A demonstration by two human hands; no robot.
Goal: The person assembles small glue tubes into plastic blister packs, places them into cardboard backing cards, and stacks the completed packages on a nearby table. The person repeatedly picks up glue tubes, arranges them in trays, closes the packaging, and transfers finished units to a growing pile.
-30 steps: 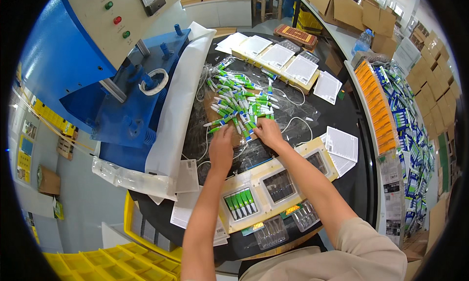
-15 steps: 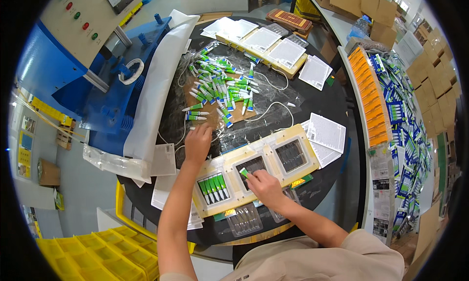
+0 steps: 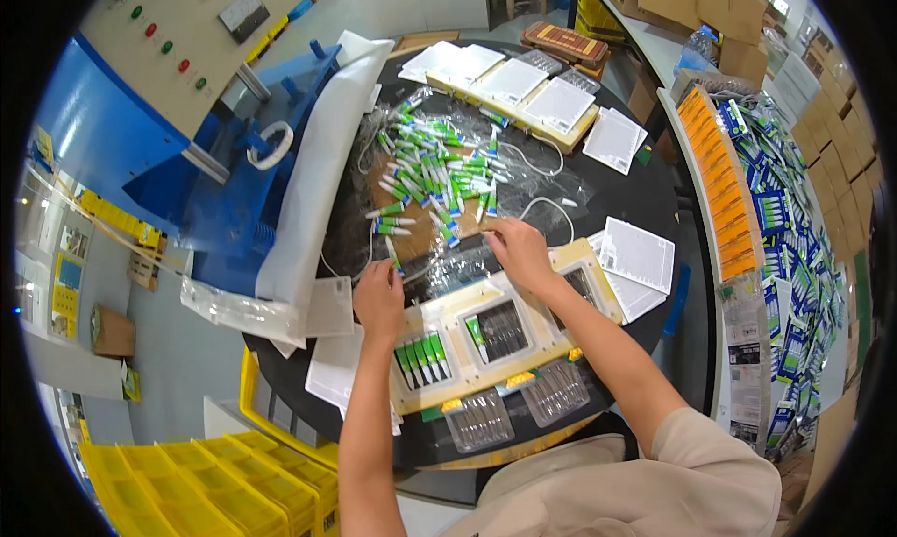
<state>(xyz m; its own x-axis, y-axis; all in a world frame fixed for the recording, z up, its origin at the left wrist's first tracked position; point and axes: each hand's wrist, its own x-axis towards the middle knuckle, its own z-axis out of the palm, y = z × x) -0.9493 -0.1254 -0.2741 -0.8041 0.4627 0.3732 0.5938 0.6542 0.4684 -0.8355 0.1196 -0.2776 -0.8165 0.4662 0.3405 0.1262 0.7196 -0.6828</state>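
Small green, white and blue tubes (image 3: 425, 168) lie heaped on the round black table. My left hand (image 3: 378, 303) is closed, with one green-and-white tube (image 3: 391, 251) sticking up from its fingertips. Over the far edge of a yellow frame (image 3: 458, 305) reaches my right hand (image 3: 520, 254), fingers slightly apart near the heap; I see nothing in them. Several tubes (image 3: 424, 358) fill the frame's left window side by side. In its middle window, a single tube (image 3: 476, 339) stands at the left side of a clear blister tray (image 3: 505, 328). My right forearm partly covers the right window.
Blister trays (image 3: 478, 423) stick out at the frame's near edge. White cards (image 3: 637, 255) lie to the right, and a second yellow frame (image 3: 523, 112) with cards is at the back. Blue machinery (image 3: 215, 201) stands left, yellow crates (image 3: 201, 481) lower left, packed blister cards (image 3: 780, 257) right.
The tube from my right hand now stands in the middle window, and that hand has moved up toward the heap. My left hand has drawn back from the heap with a tube.
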